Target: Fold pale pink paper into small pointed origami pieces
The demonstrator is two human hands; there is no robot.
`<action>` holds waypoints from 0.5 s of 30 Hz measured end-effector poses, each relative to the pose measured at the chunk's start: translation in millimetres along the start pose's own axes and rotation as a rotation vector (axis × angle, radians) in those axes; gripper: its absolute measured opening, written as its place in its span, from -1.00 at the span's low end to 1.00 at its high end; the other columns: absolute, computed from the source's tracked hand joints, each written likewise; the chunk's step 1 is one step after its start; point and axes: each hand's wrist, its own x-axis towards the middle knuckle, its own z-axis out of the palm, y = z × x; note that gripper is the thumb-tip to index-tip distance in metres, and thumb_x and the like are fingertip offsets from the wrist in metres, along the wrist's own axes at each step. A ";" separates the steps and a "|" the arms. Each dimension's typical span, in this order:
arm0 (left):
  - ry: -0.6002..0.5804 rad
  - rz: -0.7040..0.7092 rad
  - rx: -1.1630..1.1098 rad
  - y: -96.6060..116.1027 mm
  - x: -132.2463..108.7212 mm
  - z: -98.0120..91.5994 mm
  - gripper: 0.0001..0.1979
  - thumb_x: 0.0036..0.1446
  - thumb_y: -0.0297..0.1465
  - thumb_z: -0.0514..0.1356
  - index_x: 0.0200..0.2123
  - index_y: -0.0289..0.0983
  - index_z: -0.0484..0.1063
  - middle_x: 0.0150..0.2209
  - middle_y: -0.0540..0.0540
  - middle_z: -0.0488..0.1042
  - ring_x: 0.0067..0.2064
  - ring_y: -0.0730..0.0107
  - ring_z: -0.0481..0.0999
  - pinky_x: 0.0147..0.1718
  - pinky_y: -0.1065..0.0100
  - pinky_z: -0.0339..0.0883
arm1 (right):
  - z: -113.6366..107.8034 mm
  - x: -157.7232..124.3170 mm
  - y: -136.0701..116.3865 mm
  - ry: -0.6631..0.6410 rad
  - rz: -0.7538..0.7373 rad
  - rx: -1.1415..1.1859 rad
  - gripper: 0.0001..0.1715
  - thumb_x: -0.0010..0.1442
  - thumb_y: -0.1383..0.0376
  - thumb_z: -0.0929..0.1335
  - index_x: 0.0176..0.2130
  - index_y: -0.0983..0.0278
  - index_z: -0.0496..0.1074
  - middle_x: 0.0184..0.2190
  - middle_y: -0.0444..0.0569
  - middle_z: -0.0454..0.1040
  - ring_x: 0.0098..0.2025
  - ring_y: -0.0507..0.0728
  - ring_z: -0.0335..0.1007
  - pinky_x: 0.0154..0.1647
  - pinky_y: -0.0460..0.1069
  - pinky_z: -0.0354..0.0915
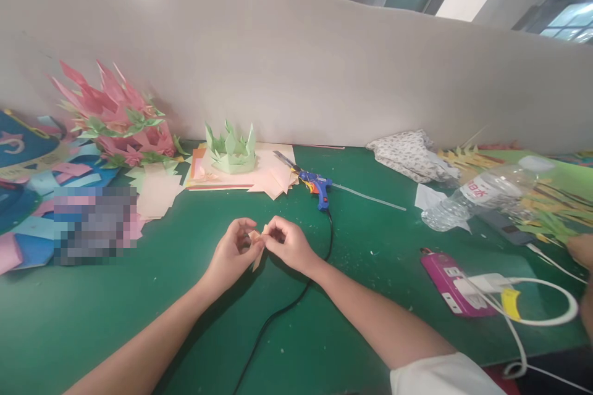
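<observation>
Both my hands meet over the middle of the green table, pinching a small piece of pale orange paper [257,259] that looks folded. My left hand [235,252] has its thumb and fingers closed on the paper's left side. My right hand [288,244] pinches it from the right, its fingertips touching or almost touching the left ones. Most of the paper is hidden behind my fingers. Beyond my hands stands a light green folded-paper crown [230,151] on stacked paper sheets [273,157]. Pale pink cut paper pieces [274,182] lie at the stack's front edge.
A blue hot glue gun [319,188] with a glue stick [370,196] lies ahead, its black cord [278,313] running under my right arm. Pink paper crowns [115,111] are left. A plastic bottle [486,191], purple power strip [456,287] and another person's hand [581,251] are right.
</observation>
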 end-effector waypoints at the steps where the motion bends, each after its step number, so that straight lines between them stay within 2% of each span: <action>1: 0.001 -0.001 0.004 0.3 -0.4 0.7 -0.67 -0.01 -0.30 0.19 -0.18 -0.21 0.16 -0.39 0.04 0.35 -0.37 0.47 0.41 -0.39 0.43 0.31 | 0.2 -0.2 -0.5 -0.005 -0.009 -0.006 -0.88 0.08 0.31 0.27 -0.47 0.27 0.24 -0.56 -0.21 0.24 -0.53 -0.04 0.15 -0.50 -0.14 0.15; 5: -0.014 -0.008 0.003 0.6 -1.0 1.7 -0.69 0.00 -0.30 0.17 -0.20 -0.22 0.16 -0.41 0.04 0.34 -0.42 0.48 0.40 -0.44 0.45 0.28 | 0.6 -1.2 -2.0 -0.021 -0.032 -0.011 -0.87 0.09 0.37 0.24 -0.49 0.27 0.22 -0.56 -0.21 0.23 -0.52 -0.04 0.16 -0.49 -0.14 0.15; 10: 0.003 0.032 0.045 0.1 0.4 -1.9 -0.76 0.01 -0.35 0.15 -0.23 -0.22 0.20 -0.43 0.07 0.31 -0.42 0.52 0.35 -0.44 0.50 0.23 | 0.0 -1.0 -3.1 -0.031 -0.006 0.012 -0.91 0.11 0.29 0.27 -0.40 0.28 0.30 -0.47 -0.14 0.34 -0.47 -0.02 0.23 -0.44 -0.13 0.21; 15: 0.026 0.049 0.182 0.5 0.5 -5.1 -0.81 0.01 -0.39 0.12 -0.25 -0.21 0.24 -0.46 0.09 0.30 -0.44 0.53 0.32 -0.46 0.51 0.19 | -1.2 -0.7 -3.3 -0.028 0.007 0.026 -0.90 0.10 0.29 0.29 -0.40 0.29 0.33 -0.43 -0.11 0.38 -0.43 0.00 0.28 -0.39 -0.11 0.24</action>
